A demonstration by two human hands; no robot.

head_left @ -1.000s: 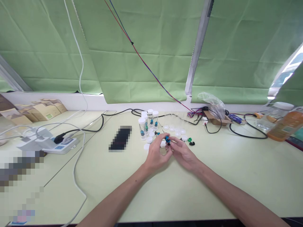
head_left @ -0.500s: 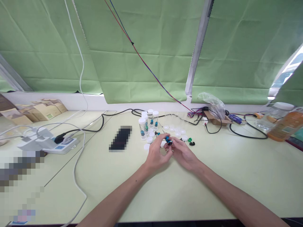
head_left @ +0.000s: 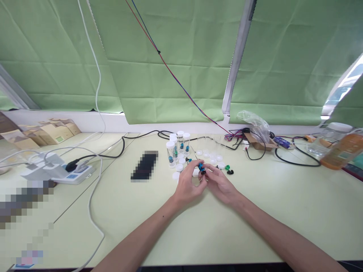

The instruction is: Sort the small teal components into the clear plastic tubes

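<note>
Between my two hands, above the table, is a small blue and black plastic part (head_left: 201,167). My left hand (head_left: 189,184) pinches it between thumb and curved fingers. From the other side my right hand (head_left: 221,182) closes its fingertips on the same part. Behind my left hand stand several clear tubes with white caps (head_left: 170,155), with small blue or green pieces inside. Loose white caps (head_left: 179,167) lie around my hands. Beyond my right hand are a small green piece (head_left: 227,167) and a small black piece (head_left: 230,172).
A dark, pixelated flat object (head_left: 144,166) lies to the left. Farther left are a white power strip (head_left: 76,175) and its cables. At the back right sit a cardboard box (head_left: 262,143) with a plastic bag, a clear jar (head_left: 330,139) and an orange bottle (head_left: 344,151).
The black portion of the held part has turned slightly between my fingertips. Both hands stay in nearly the same place.
</note>
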